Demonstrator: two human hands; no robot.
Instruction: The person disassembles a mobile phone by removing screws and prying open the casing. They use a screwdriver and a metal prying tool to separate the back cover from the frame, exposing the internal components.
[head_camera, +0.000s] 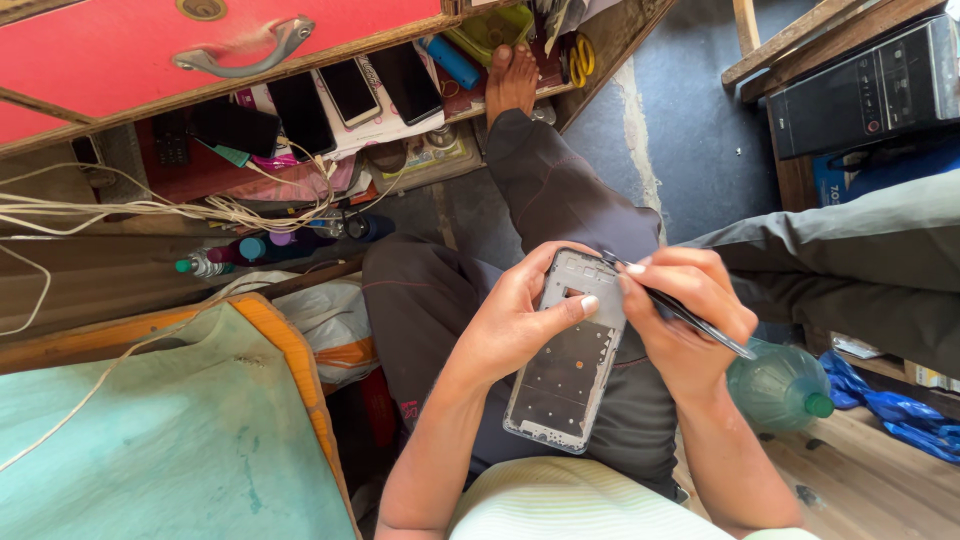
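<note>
My left hand (510, 325) grips a silver phone frame (567, 370) with its back off, thumb pressed on the upper part. The frame rests over my lap in dark trousers. My right hand (685, 320) holds thin black tweezers (690, 315), their tip touching the frame's top right corner. My leg stretches forward, bare foot (512, 80) resting by a low shelf.
Several phones (350, 92) lie on a shelf under a red drawer (200, 50), with tangled white cables (150, 210). A green cloth-covered table (150, 430) stands at left. A green plastic bottle (785, 385) lies by my right wrist. A black computer case (865, 90) sits at the upper right.
</note>
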